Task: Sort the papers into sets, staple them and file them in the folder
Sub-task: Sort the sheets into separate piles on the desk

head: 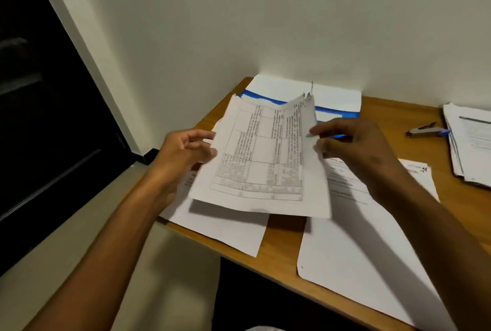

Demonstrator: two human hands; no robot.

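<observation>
Left hand (183,152) and right hand (353,144) pinch opposite edges of the table-printed sheet (263,155), long axis running away toward the wall.

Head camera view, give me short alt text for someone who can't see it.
A person's left hand and right hand hold a white printed sheet with a table grid above a brown wooden desk. On the desk lie loose white sheets, a blue and white folder, a metal stapler with a blue end and a stack of papers.

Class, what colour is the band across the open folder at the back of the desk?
Blue, on the white folder; the head view shows it best.
</observation>
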